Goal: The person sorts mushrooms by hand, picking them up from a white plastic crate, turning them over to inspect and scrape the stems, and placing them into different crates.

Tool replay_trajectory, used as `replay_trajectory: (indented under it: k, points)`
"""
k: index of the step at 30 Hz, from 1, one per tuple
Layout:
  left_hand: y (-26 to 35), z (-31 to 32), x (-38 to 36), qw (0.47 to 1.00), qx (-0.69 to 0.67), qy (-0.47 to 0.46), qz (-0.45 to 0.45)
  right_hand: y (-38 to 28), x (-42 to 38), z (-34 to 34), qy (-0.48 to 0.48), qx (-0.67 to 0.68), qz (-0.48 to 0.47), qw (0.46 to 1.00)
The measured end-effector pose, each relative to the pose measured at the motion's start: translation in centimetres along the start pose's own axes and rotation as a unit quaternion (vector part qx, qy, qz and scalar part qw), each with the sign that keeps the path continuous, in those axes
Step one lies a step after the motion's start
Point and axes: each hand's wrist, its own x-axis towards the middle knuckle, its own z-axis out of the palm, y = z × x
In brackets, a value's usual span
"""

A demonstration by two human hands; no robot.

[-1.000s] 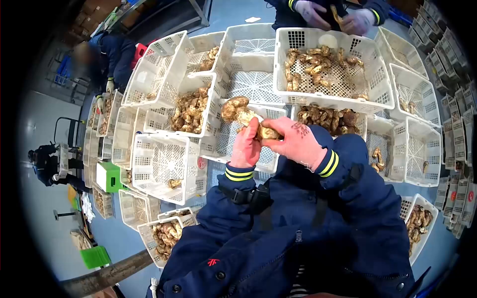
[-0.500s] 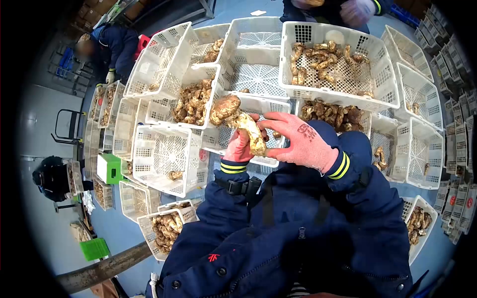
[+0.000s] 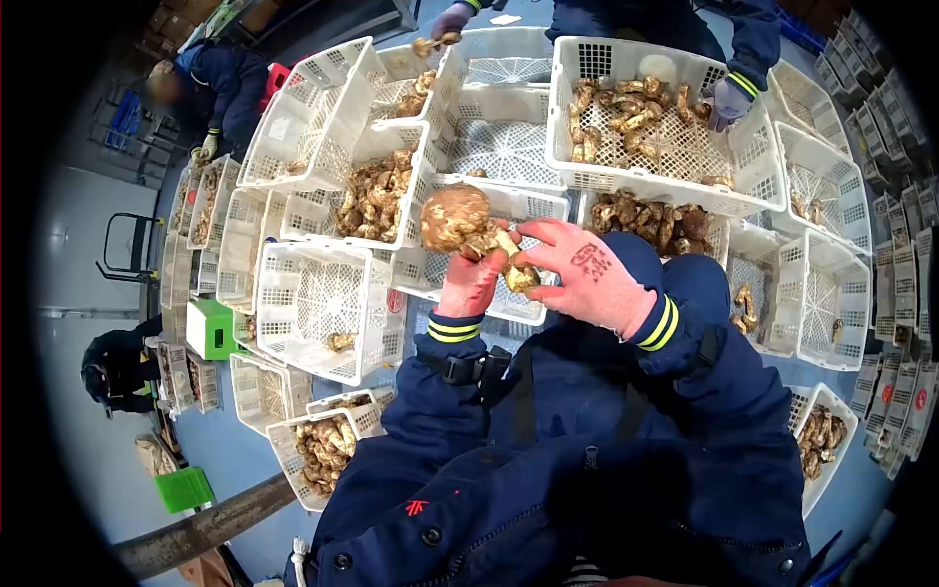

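A large brown mushroom [image 3: 456,217] with a pale, thick stem is in my hands, its broad cap to the left and turned toward me. My left hand [image 3: 471,282], in a pink glove, grips the stem from below. Fingers of my right hand [image 3: 592,277], gloved too, are curled against the stem's lower end. Just beyond the mushroom stands a white plastic crate [image 3: 533,207]. To its left another crate holds a heap of mushrooms [image 3: 377,196]. In front of me, a big raised crate [image 3: 675,179] carries several mushrooms spread over its mesh floor.
A co-worker's gloved hand [image 3: 726,102] reaches into the big crate; the other hand [image 3: 453,22] holds a mushroom. A crate with one small mushroom [image 3: 341,341] stands at left. Heaped crates [image 3: 328,455] lie near my left elbow. A green stool [image 3: 212,330] stands farther left.
The mushroom has turned in my hands, so its cap top now faces me more and the stem looks shorter. Across from me, the co-worker's hands have spread apart, one reaching into the big crate.
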Motion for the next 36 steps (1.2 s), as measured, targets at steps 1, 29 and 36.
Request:
replay_trajectory:
  k: [1, 29, 36]
  points:
    - [-0.1, 0.1, 0.1, 1.000, 0.023, 0.010, 0.003, 0.2, -0.1, 0.1, 0.000, 0.000, 0.001, 1.000]
    - [0.0, -0.3, -0.2, 0.998, 0.044, 0.050, -0.005, 2.1, -0.6, -0.2, 0.025, 0.254, 0.317, 0.913]
    - [-0.9, 0.5, 0.8, 0.993, 0.017, 0.114, 0.028, 0.5, -0.4, 0.4, -0.052, 0.254, 0.315, 0.913]
